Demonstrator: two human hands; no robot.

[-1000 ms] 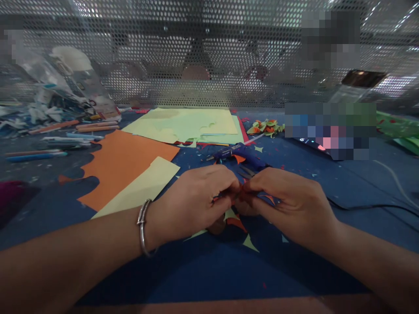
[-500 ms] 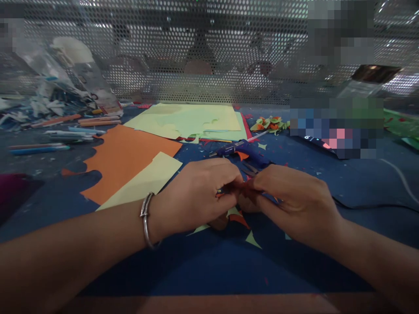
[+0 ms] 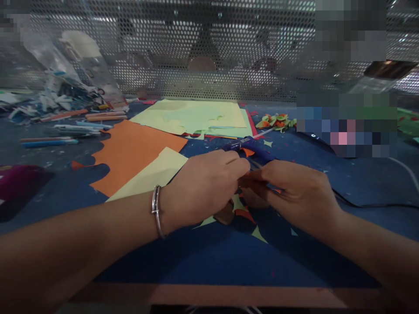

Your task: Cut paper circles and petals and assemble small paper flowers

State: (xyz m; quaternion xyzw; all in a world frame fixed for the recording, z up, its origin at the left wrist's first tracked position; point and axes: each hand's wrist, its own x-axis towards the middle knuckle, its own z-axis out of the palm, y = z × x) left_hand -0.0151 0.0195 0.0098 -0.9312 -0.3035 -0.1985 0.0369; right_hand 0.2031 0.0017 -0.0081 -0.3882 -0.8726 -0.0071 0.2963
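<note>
Left hand (image 3: pixel 209 185): is showing curled fingers, tips meeting the other hand's, right of the desk's (image 3: pixel 196 261) centre. Right hand (image 3: pixel 297 187): is bringing thumb and forefinger together in a pinch; what either is grasping, if anything, the pictures are not revealing.
Green scrap (image 3: pixel 260 235): is lying flat toward the front edge; pale, sides curving inward to sharp points.
Second scrap (image 3: pixel 238 203): pale green, similarly pointed, is lying just below the hands, overlapping an orange scrap (image 3: pixel 245 215), vivid and curved.
Sheet (image 3: pixel 127 152): orange, is lying toward the left edge, its left side showing scalloped bites.
Glue gun (image 3: pixel 253 147): blue, is lying behind the hands.
</note>
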